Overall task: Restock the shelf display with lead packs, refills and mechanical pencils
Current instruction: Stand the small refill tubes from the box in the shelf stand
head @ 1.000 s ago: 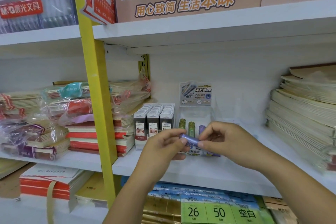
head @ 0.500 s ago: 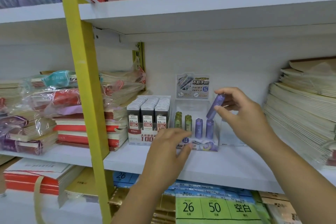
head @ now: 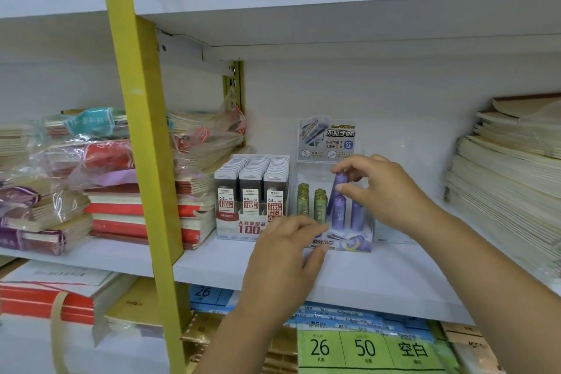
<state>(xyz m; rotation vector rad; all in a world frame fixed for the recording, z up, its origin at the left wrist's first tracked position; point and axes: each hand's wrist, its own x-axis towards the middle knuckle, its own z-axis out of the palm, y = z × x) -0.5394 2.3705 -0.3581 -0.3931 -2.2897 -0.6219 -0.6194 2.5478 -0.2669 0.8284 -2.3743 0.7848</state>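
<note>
The white shelf [head: 379, 270] bears bagged notebook stacks [head: 127, 191] at left; a lead-pack box [head: 243, 228] and clear tube display [head: 349, 241] mid-shelf; pale paper stacks [head: 504, 179] at right.

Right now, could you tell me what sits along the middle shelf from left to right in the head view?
Wrapped notebooks → yellow post → grey lead packs → green tubes → purple tubes → paper stack.

- A stationery shop: white retail shelves [head: 364, 276] on a yellow metal upright [head: 142, 161].
- Clear display trays of grey lead-refill packs [head: 252, 188], priced and branded.
- Shrink-wrapped stacks of red and cream notebooks [head: 121, 209].
</note>
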